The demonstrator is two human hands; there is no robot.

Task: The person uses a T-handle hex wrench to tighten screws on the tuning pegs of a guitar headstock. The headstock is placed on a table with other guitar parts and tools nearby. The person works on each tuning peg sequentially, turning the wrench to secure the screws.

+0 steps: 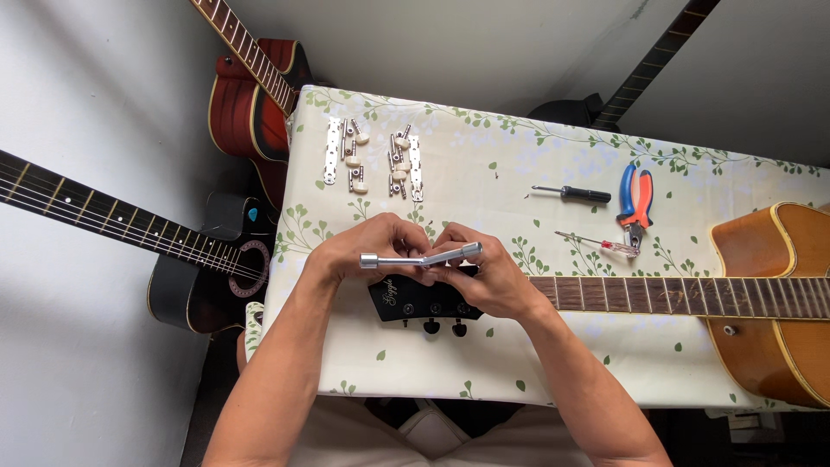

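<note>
A silver T-shaped socket wrench (421, 257) is held level above the black headstock (424, 298) of an acoustic guitar (778, 303), its bar running left to right. The guitar lies flat on the table, neck running left and its amber body at the right edge, the headstock near the table's near edge.

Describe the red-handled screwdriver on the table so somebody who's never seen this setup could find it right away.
Start at the table with the leaf-patterned cloth and find the guitar neck lying across it. Just beyond the neck, the blue-and-orange pliers lie; the small screwdriver lies at their tip. It has a thin bare shaft and a clear red handle, unlike the black-handled screwdriver farther back.
</note>
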